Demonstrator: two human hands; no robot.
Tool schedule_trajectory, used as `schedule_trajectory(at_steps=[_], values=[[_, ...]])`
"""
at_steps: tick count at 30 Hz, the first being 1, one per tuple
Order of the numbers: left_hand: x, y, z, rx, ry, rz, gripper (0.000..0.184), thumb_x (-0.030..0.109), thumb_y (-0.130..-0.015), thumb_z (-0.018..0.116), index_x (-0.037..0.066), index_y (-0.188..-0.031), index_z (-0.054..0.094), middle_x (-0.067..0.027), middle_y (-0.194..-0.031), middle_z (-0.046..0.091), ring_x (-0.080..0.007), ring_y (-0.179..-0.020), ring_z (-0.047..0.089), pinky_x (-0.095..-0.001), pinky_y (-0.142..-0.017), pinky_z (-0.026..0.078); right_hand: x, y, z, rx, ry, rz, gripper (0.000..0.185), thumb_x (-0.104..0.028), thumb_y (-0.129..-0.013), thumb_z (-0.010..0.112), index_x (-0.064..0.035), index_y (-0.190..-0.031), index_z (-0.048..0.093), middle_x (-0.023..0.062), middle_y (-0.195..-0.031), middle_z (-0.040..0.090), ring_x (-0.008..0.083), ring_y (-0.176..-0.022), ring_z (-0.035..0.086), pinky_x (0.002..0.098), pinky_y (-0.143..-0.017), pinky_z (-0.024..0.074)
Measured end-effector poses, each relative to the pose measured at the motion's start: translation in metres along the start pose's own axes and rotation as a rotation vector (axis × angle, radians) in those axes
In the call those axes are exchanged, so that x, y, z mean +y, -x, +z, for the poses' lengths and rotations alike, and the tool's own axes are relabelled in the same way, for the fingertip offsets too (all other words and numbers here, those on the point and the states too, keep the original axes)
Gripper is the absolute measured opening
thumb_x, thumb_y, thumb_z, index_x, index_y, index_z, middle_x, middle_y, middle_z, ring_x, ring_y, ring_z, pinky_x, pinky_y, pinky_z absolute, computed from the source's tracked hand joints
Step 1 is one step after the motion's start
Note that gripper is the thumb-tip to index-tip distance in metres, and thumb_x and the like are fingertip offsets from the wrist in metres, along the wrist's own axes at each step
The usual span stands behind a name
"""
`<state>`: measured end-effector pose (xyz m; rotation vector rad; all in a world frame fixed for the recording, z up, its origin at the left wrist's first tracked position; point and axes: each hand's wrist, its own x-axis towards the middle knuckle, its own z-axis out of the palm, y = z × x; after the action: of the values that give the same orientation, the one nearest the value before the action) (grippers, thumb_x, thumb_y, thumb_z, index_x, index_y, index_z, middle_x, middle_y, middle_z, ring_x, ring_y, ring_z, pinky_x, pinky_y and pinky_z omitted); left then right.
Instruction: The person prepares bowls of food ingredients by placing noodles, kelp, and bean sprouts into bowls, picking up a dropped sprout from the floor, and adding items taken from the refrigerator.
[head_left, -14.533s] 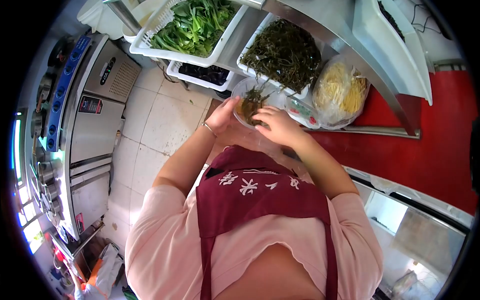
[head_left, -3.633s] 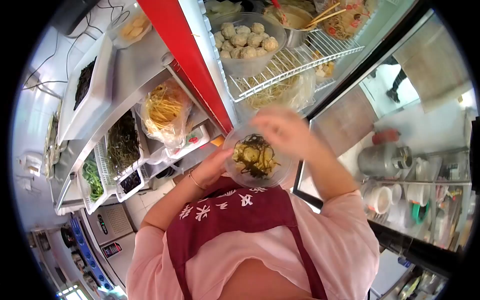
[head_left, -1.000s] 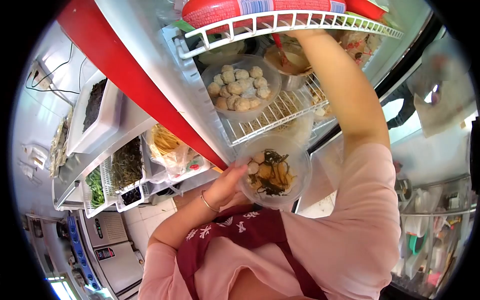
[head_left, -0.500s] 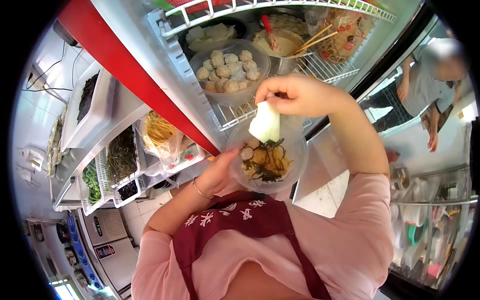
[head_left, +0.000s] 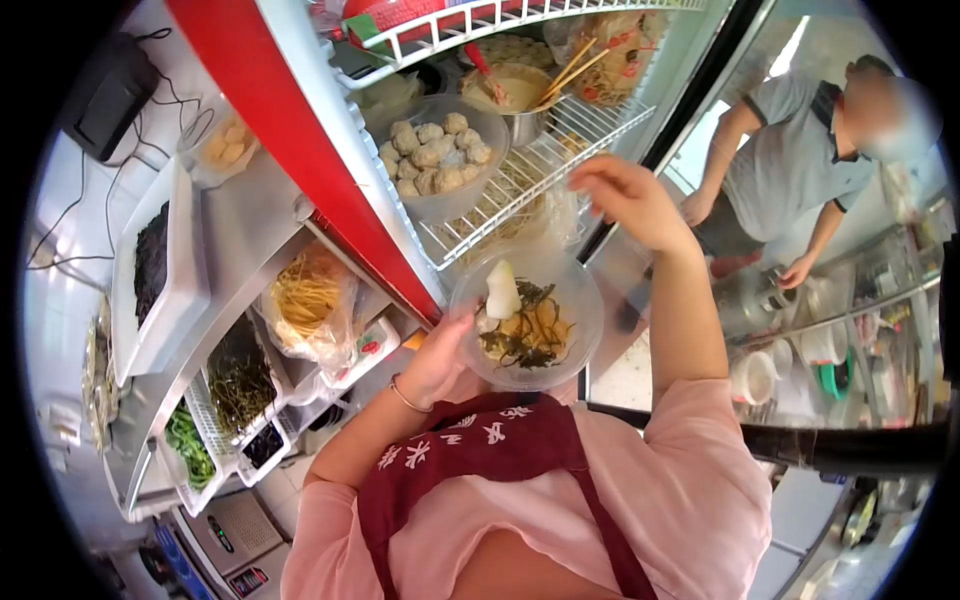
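Note:
My left hand grips the side of a clear plastic bowl in front of my apron. Dark green seaweed strips lie in it with yellowish shredded food. On top, toward the bowl's left side, rests a pale white-green vegetable slice, its exact kind unclear. Up and right of the bowl, my right hand is raised beside the fridge shelf. Its fingers are loosely bent and apart, with nothing in them. A tub of meatballs stands on that shelf.
A pot of pale batter with a red-handled utensil and chopsticks shares the wire shelf. At left are baskets of seaweed and greens, and a bag of yellow strips. Another person stands beyond the fridge door.
My right hand has let go of the white slice, which now lies in the bowl, and has moved up and right. The view has shifted; the other person appears closer.

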<state>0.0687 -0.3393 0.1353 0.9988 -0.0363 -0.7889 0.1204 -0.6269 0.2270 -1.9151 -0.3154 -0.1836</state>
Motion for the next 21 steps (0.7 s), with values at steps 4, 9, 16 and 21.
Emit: schedule_trajectory(at_steps=[4, 9, 16, 21], values=[[-0.009, -0.002, -0.015, -0.091, -0.005, 0.018, 0.05, 0.024, -0.095, 0.039, 0.001, -0.138, 0.028, -0.0076, -0.141, 0.034, -0.0191, -0.129, 0.032, -0.0351, -0.108, 0.024, 0.031, 0.042, -0.016, 0.34, 0.036, 0.213, 0.019, -0.021, -0.092, 0.052, -0.0043, -0.099, 0.058, 0.0002, -0.087, 0.061, 0.0048, -0.064, 0.051, 0.0182, -0.055, 0.0415], [-0.016, -0.011, -0.017, -0.184, -0.034, 0.034, 0.048, 0.023, -0.096, 0.038, 0.002, -0.138, 0.029, -0.0075, -0.141, 0.035, -0.0192, -0.128, 0.034, -0.0363, -0.107, 0.026, 0.053, 0.085, -0.02, 0.074, 0.017, 0.381, 0.021, -0.022, -0.093, 0.05, -0.0031, -0.098, 0.057, 0.0003, -0.085, 0.06, 0.0042, -0.063, 0.049, 0.0175, -0.056, 0.0415], [-0.035, -0.039, -0.02, -0.194, -0.001, -0.07, 0.047, 0.025, -0.096, 0.033, 0.005, -0.139, 0.029, -0.0092, -0.139, 0.037, -0.0239, -0.127, 0.037, -0.0433, -0.106, 0.03, 0.053, 0.072, -0.053, 0.177, -0.129, 0.346, 0.017, -0.018, -0.091, 0.055, -0.0053, -0.101, 0.057, -0.0004, -0.086, 0.061, 0.0044, -0.065, 0.051, 0.0178, -0.056, 0.0413], [-0.022, -0.043, 0.016, -0.126, 0.002, -0.103, 0.046, 0.028, -0.096, 0.031, 0.005, -0.136, 0.032, -0.0121, -0.132, 0.044, -0.028, -0.119, 0.046, -0.0454, -0.099, 0.039, 0.063, 0.038, -0.07, 0.161, -0.106, 0.195, 0.022, -0.018, -0.089, 0.056, -0.0011, -0.102, 0.058, 0.0029, -0.082, 0.062, 0.0079, -0.071, 0.056, 0.0217, -0.061, 0.0465]])
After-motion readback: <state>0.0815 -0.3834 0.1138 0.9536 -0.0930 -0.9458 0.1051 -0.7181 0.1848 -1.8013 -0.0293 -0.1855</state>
